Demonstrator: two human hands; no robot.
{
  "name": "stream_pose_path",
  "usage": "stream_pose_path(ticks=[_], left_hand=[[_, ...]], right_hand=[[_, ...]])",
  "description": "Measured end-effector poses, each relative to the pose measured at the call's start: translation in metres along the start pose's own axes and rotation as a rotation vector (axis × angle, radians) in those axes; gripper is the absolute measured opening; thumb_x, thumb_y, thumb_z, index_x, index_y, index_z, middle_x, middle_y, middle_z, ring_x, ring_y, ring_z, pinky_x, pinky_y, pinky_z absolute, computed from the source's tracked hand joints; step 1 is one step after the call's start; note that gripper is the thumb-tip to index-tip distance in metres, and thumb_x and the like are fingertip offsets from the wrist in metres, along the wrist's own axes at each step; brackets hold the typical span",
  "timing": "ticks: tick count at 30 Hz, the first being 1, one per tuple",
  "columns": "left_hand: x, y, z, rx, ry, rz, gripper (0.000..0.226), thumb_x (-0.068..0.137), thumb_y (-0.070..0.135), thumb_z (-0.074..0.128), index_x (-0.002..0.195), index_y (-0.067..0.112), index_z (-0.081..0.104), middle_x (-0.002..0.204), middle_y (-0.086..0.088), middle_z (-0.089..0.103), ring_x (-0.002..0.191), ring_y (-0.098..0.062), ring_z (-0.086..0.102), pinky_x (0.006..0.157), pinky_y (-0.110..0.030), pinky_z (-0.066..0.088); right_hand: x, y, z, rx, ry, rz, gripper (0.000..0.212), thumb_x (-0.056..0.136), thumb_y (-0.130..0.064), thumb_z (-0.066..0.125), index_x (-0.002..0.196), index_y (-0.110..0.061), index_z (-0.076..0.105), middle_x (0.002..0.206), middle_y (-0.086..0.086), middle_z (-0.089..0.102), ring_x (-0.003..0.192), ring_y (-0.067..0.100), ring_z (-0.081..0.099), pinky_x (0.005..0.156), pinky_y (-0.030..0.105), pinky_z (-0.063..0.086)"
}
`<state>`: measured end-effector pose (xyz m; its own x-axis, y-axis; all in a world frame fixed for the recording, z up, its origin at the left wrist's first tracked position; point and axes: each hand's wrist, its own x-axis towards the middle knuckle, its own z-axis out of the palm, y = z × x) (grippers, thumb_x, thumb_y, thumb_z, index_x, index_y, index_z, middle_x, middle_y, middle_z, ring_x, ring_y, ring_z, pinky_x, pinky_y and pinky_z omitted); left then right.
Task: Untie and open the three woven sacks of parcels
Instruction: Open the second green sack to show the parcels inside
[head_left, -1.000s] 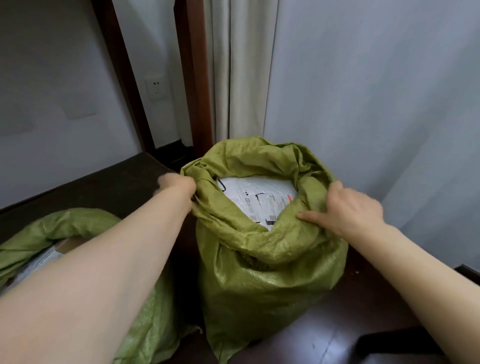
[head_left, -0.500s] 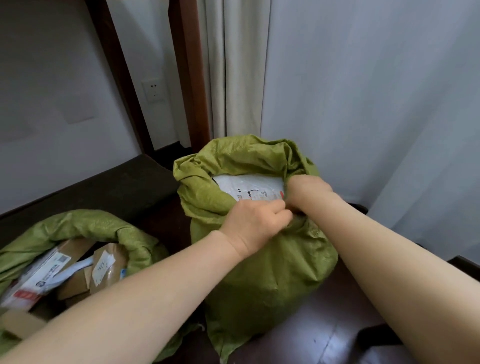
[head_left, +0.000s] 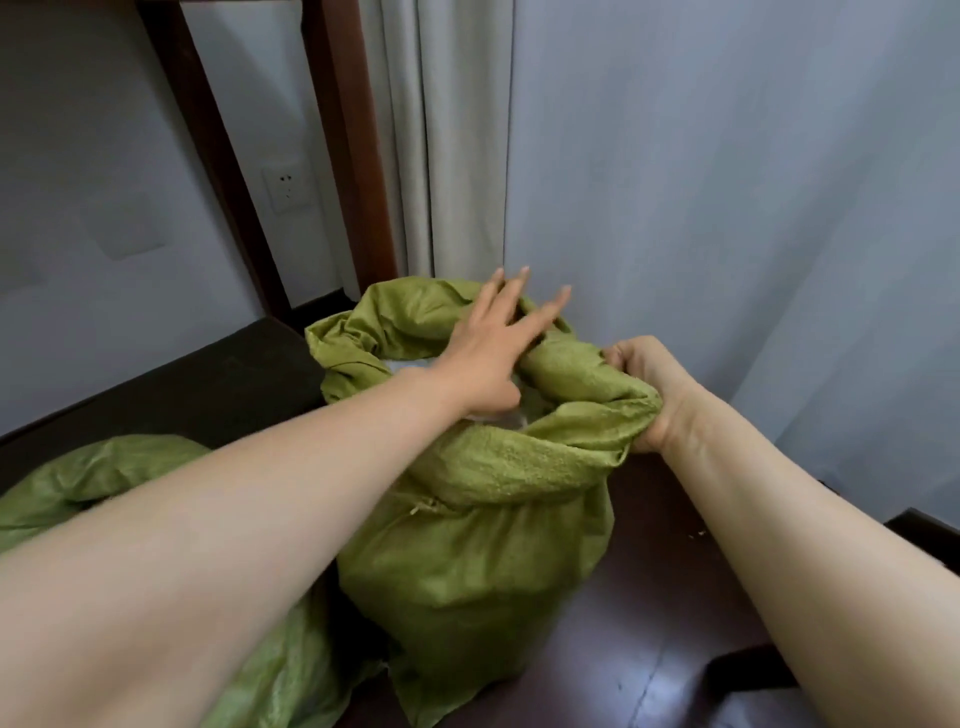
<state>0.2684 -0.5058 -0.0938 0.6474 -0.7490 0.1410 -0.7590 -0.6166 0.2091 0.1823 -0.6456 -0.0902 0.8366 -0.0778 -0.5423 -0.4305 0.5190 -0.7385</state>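
By the pale curtain (head_left: 452, 156), on the dark wooden floor (head_left: 649, 649), our upright green woven sack (head_left: 467, 561) stands untied. Our right hand (head_left: 647, 384) clenches its rolled rim (head_left: 571, 374). Our left hand (head_left: 488, 358) hovers splayed over the mouth. Next, we judge, it needs the far rim to widen the opening.

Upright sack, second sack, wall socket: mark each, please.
upright sack (head_left: 467, 561), head view, on its front wall.
second sack (head_left: 104, 467), head view, on its top fold.
wall socket (head_left: 284, 188), head view, on its faceplate.
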Motion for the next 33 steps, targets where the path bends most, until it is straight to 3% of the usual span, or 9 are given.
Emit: stream_pose_path(ticks=[5, 9, 13, 16, 20, 23, 26, 29, 33], left_hand=[[0.036, -0.004, -0.008, 0.084, -0.255, 0.061, 0.022, 0.084, 0.034, 0.062, 0.104, 0.026, 0.065, 0.128, -0.003, 0.057, 0.136, -0.019, 0.033, 0.117, -0.046, 0.002], [0.043, -0.013, -0.024, -0.384, -0.301, -0.247, 0.045, 0.072, 0.052, 0.073, 0.090, 0.011, 0.071, 0.081, 0.001, 0.068, 0.079, -0.014, 0.063, 0.066, -0.022, 0.049], [0.056, -0.012, -0.032, -0.572, -0.285, -0.437, 0.059, 0.071, 0.060, 0.068, 0.094, 0.005, 0.071, 0.086, -0.005, 0.071, 0.079, -0.020, 0.069, 0.075, -0.033, 0.057], [0.060, -0.001, -0.039, -0.888, -0.483, -0.568, 0.040, 0.088, 0.040, 0.059, 0.083, 0.001, 0.067, 0.063, -0.010, 0.070, 0.054, -0.021, 0.068, 0.050, -0.029, 0.057], [0.060, 0.005, -0.041, -1.007, -0.524, -0.707, 0.046, 0.093, 0.029, 0.040, 0.062, 0.003, 0.061, 0.050, -0.014, 0.062, 0.042, -0.025, 0.062, 0.047, -0.028, 0.054], [0.065, -0.010, -0.029, -0.915, -0.019, -0.686, 0.034, 0.090, 0.029, 0.040, 0.079, 0.007, 0.063, 0.076, -0.015, 0.067, 0.071, -0.029, 0.062, 0.068, -0.029, 0.049], [0.038, -0.028, -0.007, -0.058, 0.374, -0.190, 0.057, 0.084, 0.056, 0.041, 0.120, 0.016, 0.060, 0.124, -0.009, 0.059, 0.118, -0.027, 0.050, 0.103, -0.038, 0.035], [0.007, -0.056, 0.017, 0.371, 0.206, 0.011, 0.088, 0.075, 0.075, 0.027, 0.138, 0.015, 0.045, 0.141, -0.006, 0.047, 0.132, -0.025, 0.040, 0.115, -0.048, 0.013], [0.011, -0.079, 0.025, -0.188, -0.008, -0.265, 0.037, 0.088, 0.045, 0.054, 0.093, 0.012, 0.069, 0.080, -0.007, 0.066, 0.076, -0.017, 0.063, 0.084, -0.031, 0.042]], right_hand=[[0.001, -0.013, -0.039, -0.063, -0.041, 0.008, 0.020, 0.030, -0.004, 0.043, 0.049, -0.009, 0.043, 0.042, 0.003, 0.038, 0.036, 0.022, 0.042, 0.046, 0.019, 0.042], [0.008, -0.029, -0.075, -0.206, 0.345, -0.003, 0.015, 0.059, -0.003, 0.033, 0.053, -0.017, 0.031, 0.049, 0.002, 0.034, 0.039, 0.020, 0.039, 0.046, 0.018, 0.039], [0.019, -0.040, -0.057, -1.105, 0.766, -0.404, 0.037, 0.078, -0.011, 0.049, 0.112, -0.014, 0.062, 0.111, 0.010, 0.060, 0.101, 0.028, 0.058, 0.080, 0.035, 0.050], [-0.001, -0.034, -0.003, -1.396, 0.503, -1.029, 0.054, 0.078, -0.028, 0.050, 0.132, -0.019, 0.052, 0.138, 0.005, 0.047, 0.128, 0.022, 0.044, 0.104, 0.032, 0.037], [0.022, -0.009, 0.022, -1.901, 0.286, -0.809, 0.086, 0.083, -0.042, 0.062, 0.149, -0.016, 0.015, 0.150, 0.009, 0.033, 0.133, 0.028, 0.039, 0.105, 0.041, 0.037], [0.048, -0.015, 0.004, -1.614, 0.444, -0.804, 0.035, 0.090, -0.027, 0.055, 0.123, -0.017, 0.056, 0.118, 0.012, 0.064, 0.111, 0.032, 0.057, 0.086, 0.039, 0.046], [0.067, -0.024, -0.003, -0.985, 0.368, -0.634, 0.023, 0.089, -0.024, 0.060, 0.093, -0.004, 0.069, 0.093, 0.018, 0.071, 0.088, 0.031, 0.067, 0.085, 0.045, 0.053], [0.068, -0.031, -0.003, -0.583, 0.294, -0.402, 0.027, 0.086, -0.027, 0.065, 0.096, -0.002, 0.067, 0.078, 0.013, 0.070, 0.069, 0.026, 0.067, 0.072, 0.040, 0.059], [0.065, -0.037, -0.018, -0.632, 0.096, 0.031, 0.046, 0.079, -0.046, 0.066, 0.104, -0.006, 0.066, 0.086, 0.015, 0.071, 0.080, 0.031, 0.067, 0.080, 0.044, 0.055]])
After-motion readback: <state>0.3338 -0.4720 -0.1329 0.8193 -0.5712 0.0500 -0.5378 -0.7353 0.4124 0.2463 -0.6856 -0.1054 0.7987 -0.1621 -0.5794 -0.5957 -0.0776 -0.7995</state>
